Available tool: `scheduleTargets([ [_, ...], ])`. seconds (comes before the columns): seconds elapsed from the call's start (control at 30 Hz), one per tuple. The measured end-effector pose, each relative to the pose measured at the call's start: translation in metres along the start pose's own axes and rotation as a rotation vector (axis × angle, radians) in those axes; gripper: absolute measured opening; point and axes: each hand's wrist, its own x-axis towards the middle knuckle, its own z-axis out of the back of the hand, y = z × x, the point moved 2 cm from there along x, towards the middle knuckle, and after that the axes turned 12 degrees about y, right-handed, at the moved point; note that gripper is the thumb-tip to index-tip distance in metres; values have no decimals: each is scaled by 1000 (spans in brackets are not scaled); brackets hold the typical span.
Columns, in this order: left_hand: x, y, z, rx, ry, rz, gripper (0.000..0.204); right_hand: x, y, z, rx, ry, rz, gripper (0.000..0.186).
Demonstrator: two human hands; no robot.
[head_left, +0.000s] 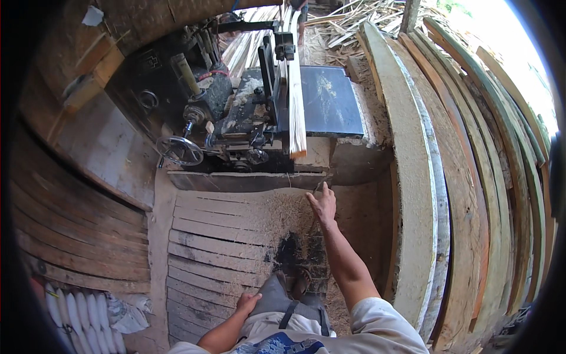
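Note:
My right hand [323, 204] is stretched forward, its thumb and forefinger apart and nothing between them. Ahead of it, a long pale wooden plank [297, 118] juts toward me over the front edge of a dark metal saw table [331, 97]. The hand stays short of the plank's near end and does not touch it. Low beside my left thigh, my left hand [248, 302] is loosely closed, with no object showing in it. A black upright guide [268, 74] stands along the plank's left side, and a dark block [285, 46] hangs above it.
A chrome handwheel [180, 150] sticks out at the machine's front left. Long boards [413, 177] lean in a row on the right. The slatted floor [215, 236] carries sawdust. Loose offcuts [348, 26] lie at the back, where a person is partly visible.

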Motion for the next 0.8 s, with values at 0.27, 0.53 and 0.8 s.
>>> scheduleTargets([
  [0.27,-72,39,-10,-486,262,-267,33,-142,32,-37,-86,300,-165,116],
  [0.53,-186,251,-92,-658,364,-166,34,-476,-45,-61,-47,419,-179,121],
  [0.8,-294,441,-182,-677,413,-134,48,-761,-118,-46,-6,446,-16,129],
])
